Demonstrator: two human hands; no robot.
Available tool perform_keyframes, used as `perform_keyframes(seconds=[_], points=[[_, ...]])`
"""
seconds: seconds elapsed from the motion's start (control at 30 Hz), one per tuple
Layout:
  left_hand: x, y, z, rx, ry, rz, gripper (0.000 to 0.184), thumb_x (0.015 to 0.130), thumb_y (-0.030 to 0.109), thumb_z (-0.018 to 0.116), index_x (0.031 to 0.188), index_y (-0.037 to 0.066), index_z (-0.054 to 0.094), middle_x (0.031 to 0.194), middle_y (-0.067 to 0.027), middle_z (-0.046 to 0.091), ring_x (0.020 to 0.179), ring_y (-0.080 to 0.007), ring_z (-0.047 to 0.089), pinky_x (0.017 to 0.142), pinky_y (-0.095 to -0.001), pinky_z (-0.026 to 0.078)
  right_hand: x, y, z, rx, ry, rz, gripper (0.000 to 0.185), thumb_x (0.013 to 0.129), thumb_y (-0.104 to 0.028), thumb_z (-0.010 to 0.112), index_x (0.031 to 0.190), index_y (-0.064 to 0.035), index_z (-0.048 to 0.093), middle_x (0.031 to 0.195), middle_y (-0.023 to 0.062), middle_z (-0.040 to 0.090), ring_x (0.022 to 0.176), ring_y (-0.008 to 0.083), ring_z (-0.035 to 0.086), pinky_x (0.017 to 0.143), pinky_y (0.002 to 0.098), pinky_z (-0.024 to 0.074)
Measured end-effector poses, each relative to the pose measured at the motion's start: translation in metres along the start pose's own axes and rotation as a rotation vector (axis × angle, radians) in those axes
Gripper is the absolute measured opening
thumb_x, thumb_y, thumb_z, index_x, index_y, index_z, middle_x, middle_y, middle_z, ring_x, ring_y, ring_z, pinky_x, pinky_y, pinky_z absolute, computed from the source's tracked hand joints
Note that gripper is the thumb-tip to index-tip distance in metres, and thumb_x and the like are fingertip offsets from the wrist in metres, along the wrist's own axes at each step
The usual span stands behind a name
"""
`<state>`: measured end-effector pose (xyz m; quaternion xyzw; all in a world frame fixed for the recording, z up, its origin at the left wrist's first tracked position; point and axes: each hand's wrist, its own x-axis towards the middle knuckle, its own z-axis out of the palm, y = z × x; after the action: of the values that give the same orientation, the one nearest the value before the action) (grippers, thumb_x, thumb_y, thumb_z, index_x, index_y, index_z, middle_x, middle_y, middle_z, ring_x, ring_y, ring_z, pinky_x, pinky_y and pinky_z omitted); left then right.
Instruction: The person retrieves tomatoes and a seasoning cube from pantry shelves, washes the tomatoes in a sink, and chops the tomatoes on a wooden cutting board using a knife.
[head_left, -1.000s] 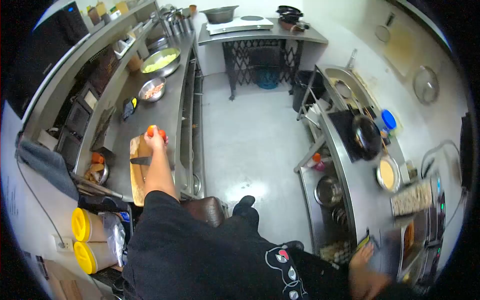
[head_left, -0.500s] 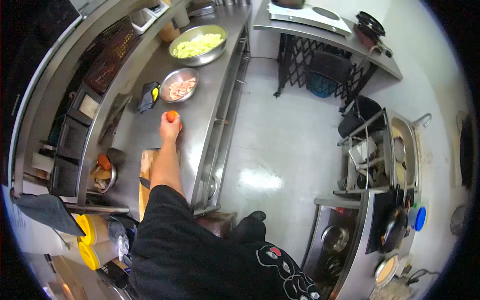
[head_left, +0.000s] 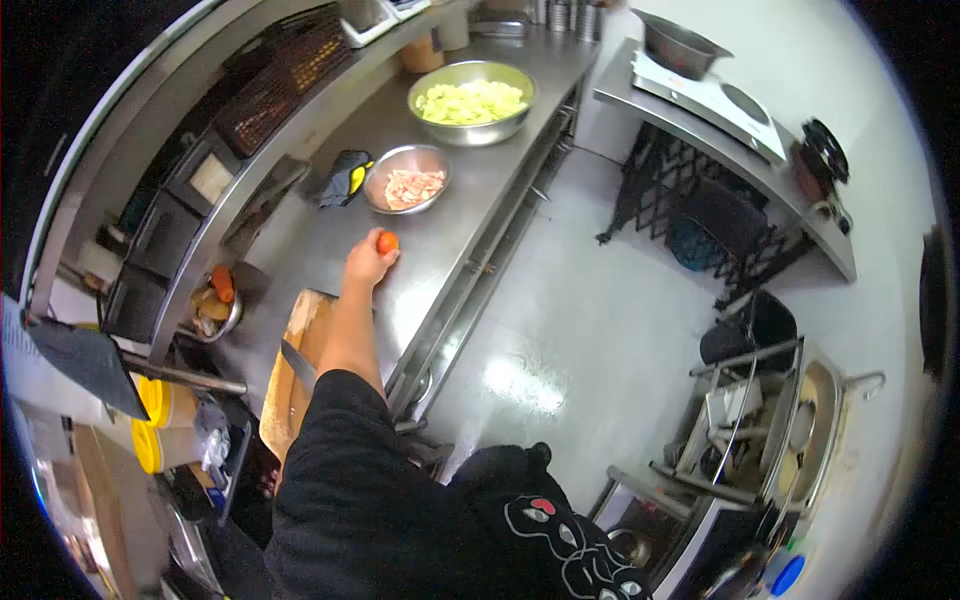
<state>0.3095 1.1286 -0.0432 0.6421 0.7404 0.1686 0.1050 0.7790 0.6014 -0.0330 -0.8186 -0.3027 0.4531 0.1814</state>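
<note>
My left hand [head_left: 368, 262] reaches forward over the steel counter, its fingers closed round a round orange-red vegetable [head_left: 388, 242]; whether it is a tomato or a carrot end I cannot tell. Just beyond it stands a steel bowl [head_left: 442, 196] of sliced pale-pink meat [head_left: 414, 188]. Beside that bowl lies a dark cloth-like item [head_left: 343, 180] with a yellow patch. Under my forearm, a wooden cutting board [head_left: 283, 405] carries a knife [head_left: 298, 364], partly covered by my arm. My right hand is out of view.
A large bowl [head_left: 476, 132] of chopped pale-green vegetable stands farther back. At left, a small bowl [head_left: 232, 318] holds a carrot [head_left: 222, 283] and brownish produce. Shelving [head_left: 215, 205] overhangs the counter's left side. A side table with a cooktop [head_left: 700, 98] stands across the floor.
The view has shifted, so the counter and its bowls appear farther right. My left hand still grips the orange-red vegetable near the meat bowl. More of the board and knife shows.
</note>
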Motion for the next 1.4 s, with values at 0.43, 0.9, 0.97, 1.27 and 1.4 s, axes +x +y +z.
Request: perform_keyframes(seconds=[0.43, 0.9, 0.97, 1.27, 1.4], points=[[0.014, -0.016, -0.023, 0.059, -0.104, 0.029, 0.053, 0.073, 0.054, 0.062, 0.117, 0.026, 0.057, 0.107, -0.0103, 0.048, 0.111, -0.0280, 0.042, 0.092, -0.0419, 0.033, 0.105, -0.117, -0.035, -0.216, -0.306, -0.021, 0.028, 0.089, -0.013, 0.048, 0.113, 0.0008, 0.051, 0.108, 0.0187, 0.059, 0.100, 0.0269, 0.058, 0.086, 0.0394, 0.0449], [0.007, 0.009, -0.015, 0.167, -0.017, 0.265, 0.053, 0.069, 0.036, 0.070, 0.113, 0.011, 0.052, 0.094, -0.0096, 0.054, 0.094, -0.0268, 0.051, 0.080, -0.0403, 0.040, 0.198, -0.150, -0.051, -0.334, -0.146, -0.173, 0.026, 0.081, -0.009, 0.061, 0.105, 0.0011, 0.057, 0.086, 0.0119, 0.064, 0.077, 0.0181, 0.061, 0.067, 0.0299, 0.0483], [0.006, 0.014, -0.007, 0.163, -0.046, 0.278, 0.053, 0.069, 0.037, 0.070, 0.111, 0.010, 0.053, 0.093, -0.0111, 0.055, 0.092, -0.0276, 0.053, 0.079, -0.0414, 0.042, 0.202, -0.156, -0.046, -0.426, -0.109, -0.256, 0.026, 0.083, -0.012, 0.058, 0.107, -0.0034, 0.059, 0.086, 0.0153, 0.065, 0.080, 0.0226, 0.063, 0.072, 0.0321, 0.0487], [0.003, 0.026, 0.011, 0.018, -0.023, 0.270, 0.043, 0.068, 0.020, 0.071, 0.103, 0.000, 0.054, 0.092, -0.0194, 0.059, 0.085, -0.0367, 0.056, 0.075, -0.0434, 0.045, 0.177, -0.133, -0.031, -0.300, -0.006, -0.124, 0.032, 0.083, -0.018, 0.058, 0.111, -0.0038, 0.057, 0.094, 0.0164, 0.065, 0.085, 0.0258, 0.063, 0.076, 0.0334, 0.0482], [-0.023, 0.095, 0.017, -0.291, -0.158, 0.531, 0.042, 0.070, 0.012, 0.067, 0.106, -0.002, 0.051, 0.090, -0.0179, 0.057, 0.082, -0.0333, 0.057, 0.077, -0.0383, 0.046, 0.156, -0.165, -0.067, -0.077, 0.166, -0.079, 0.032, 0.084, -0.016, 0.057, 0.115, -0.0061, 0.056, 0.093, 0.0127, 0.065, 0.084, 0.0218, 0.062, 0.079, 0.0318, 0.0480]])
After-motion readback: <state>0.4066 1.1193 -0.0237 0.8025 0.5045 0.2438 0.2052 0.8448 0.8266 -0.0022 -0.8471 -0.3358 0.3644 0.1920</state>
